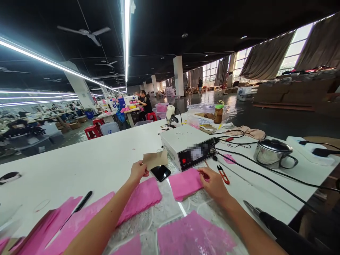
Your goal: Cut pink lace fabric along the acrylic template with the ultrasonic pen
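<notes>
My left hand (139,170) pinches the left edge of a tan cardboard piece (155,159), held up above a black smartphone (160,173). My right hand (212,180) has its fingers closed at the right edge of a stack of pink fabric pieces (185,184). Under my left forearm lies another pink fabric stack (145,196). A larger pink fabric piece (193,233) lies under clear plastic nearest to me. Behind both hands stands a grey electrical box (186,140) with a lit red switch.
Red-handled thread snips (223,174) lie right of my right hand. A black-handled tool (281,226) with a pointed metal tip rests at the front right. Cables cross toward a lidded steel mug (273,153). A black pen (83,201) lies at left. Farther off, a person (145,104) sits.
</notes>
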Motion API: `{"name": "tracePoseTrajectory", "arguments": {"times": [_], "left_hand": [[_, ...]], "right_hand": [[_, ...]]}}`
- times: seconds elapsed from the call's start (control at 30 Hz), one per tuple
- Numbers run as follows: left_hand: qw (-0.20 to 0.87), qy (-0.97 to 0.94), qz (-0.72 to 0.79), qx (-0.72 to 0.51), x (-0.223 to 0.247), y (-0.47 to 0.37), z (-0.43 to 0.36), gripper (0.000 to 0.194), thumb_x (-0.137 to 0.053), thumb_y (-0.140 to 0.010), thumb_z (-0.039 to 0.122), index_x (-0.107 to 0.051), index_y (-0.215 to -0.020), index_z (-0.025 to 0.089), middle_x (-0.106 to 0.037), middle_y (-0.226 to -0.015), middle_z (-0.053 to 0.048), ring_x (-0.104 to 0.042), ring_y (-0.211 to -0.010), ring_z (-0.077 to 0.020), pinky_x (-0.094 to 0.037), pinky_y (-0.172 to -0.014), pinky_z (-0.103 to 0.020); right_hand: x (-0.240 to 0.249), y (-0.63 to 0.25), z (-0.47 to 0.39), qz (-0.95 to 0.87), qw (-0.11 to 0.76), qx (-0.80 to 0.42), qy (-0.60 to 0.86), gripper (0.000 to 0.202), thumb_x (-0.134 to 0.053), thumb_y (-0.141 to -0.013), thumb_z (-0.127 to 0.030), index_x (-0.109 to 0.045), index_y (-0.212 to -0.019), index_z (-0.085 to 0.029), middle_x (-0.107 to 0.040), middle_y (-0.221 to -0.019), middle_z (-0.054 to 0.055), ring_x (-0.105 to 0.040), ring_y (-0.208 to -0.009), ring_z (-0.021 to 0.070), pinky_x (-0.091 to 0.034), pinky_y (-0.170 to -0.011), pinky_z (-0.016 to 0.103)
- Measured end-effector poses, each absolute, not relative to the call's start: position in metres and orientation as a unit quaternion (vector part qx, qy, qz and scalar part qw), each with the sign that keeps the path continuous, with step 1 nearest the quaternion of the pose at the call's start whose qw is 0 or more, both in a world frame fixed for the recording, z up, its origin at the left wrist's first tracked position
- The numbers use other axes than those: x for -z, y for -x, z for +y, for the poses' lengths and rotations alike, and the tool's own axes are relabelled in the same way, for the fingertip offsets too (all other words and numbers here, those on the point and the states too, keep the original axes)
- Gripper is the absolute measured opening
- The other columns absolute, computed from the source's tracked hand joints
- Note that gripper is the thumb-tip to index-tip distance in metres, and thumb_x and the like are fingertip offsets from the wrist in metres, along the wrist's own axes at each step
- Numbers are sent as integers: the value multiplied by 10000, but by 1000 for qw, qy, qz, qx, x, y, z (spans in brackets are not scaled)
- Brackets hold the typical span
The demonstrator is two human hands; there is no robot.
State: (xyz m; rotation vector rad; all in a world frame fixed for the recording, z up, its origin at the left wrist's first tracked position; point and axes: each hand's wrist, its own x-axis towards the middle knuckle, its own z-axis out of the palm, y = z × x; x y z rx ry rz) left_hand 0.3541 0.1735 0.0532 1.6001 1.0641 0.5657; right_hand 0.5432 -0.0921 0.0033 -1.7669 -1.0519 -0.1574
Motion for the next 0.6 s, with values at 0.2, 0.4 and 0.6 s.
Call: {"name": "tracePoseTrajectory", "arguments": {"times": [0.2,0.4,0.6], "left_hand": [[491,-740,343,-306,-55,-305,155,191,-596,-879,301,-667,-963,144,-646,-828,-17,-596,-640,-125,-511,-566,-257],[428,-795,178,-391,-72,-242,109,187,-584,-688,177,-750,-765,220,-700,-896,-40,-628,-884,-197,-507,-760,-316],[419,-772,205,-431,-84,-184,83,79,-682,-685,223,-745,-721,192,-717,-820,-64,-655,-829,-217,-516,-757,-344]], "right_hand": [[-9,-538,-95,-455,525,86,715,277,-454,-845,-266,-679,-997,-210,-718,-918,61,-648,-747,176,-540,-690,313],[-12,-529,-99,-475,533,87,695,254,-476,-858,-338,-687,-948,-230,-721,-895,57,-640,-716,181,-532,-685,327],[5,-533,-108,-471,498,104,721,203,-564,-823,-378,-674,-966,-284,-719,-931,89,-670,-806,235,-531,-679,377]]}}
